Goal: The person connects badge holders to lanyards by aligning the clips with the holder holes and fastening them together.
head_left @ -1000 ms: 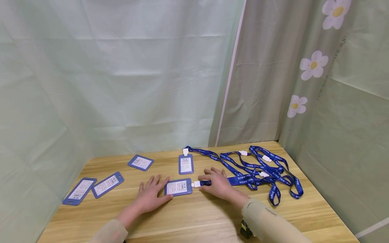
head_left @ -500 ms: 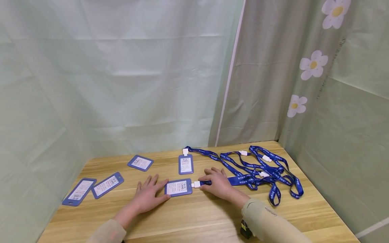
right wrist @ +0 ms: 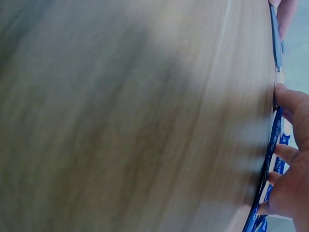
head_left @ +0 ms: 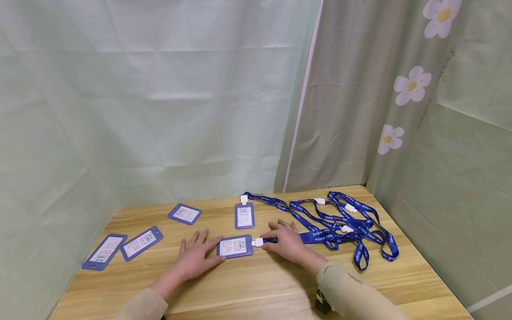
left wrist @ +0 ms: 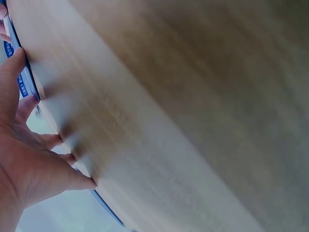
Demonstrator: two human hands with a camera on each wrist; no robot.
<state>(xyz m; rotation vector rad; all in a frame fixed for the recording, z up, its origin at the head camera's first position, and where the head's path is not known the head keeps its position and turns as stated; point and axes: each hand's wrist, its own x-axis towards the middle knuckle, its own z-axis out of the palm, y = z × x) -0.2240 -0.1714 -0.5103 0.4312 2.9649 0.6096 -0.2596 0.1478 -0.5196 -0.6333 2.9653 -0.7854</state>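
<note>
A blue ID card holder [head_left: 234, 247] with a white printed card lies flat in the middle, a white clip [head_left: 258, 242] at its slotted right end. My left hand [head_left: 196, 258] is spread on the table, thumb and index fingertips right at the holder's left corners. Across from it, my right hand [head_left: 287, 242] rests over the blue lanyard [head_left: 314, 238], its thumb and index tips on either side of the strap beside the clip. In the right wrist view the thumb [right wrist: 289, 99] is at the clip, the other fingers spread along the strap. The palm hides part of the strap.
Behind lies another card holder [head_left: 244, 216] clipped to a lanyard. Loose holders [head_left: 185, 214] [head_left: 142, 243] [head_left: 105, 252] lie at the left. Several tangled lanyards [head_left: 362, 229] with white clips fill the right. Curtains [head_left: 200, 111] enclose the wooden table [head_left: 240, 293].
My left hand has shifted slightly left, its index fingertip drawing back from the card holder's edge. The holder, the lanyards and my right hand look the same.
</note>
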